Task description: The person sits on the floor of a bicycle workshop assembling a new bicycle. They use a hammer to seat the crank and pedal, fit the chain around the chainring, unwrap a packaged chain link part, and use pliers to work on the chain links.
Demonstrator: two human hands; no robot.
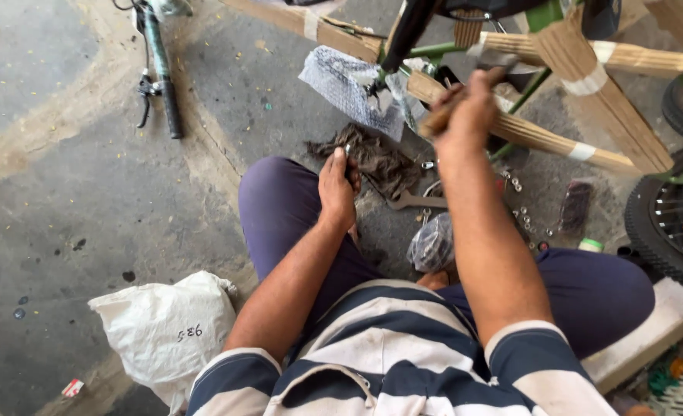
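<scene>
Wooden-handled tool [434,119] gripped in right hand [471,108]; left hand [337,189] pinching one small metal part [347,148].

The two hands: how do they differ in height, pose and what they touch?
The left hand is low, near the floor, fingers pinching a small metal part beside a dark rag. The right hand is raised, arm stretched out, closed on a cardboard-wrapped bicycle frame. Both are bare and belong to the same seated person.
</scene>
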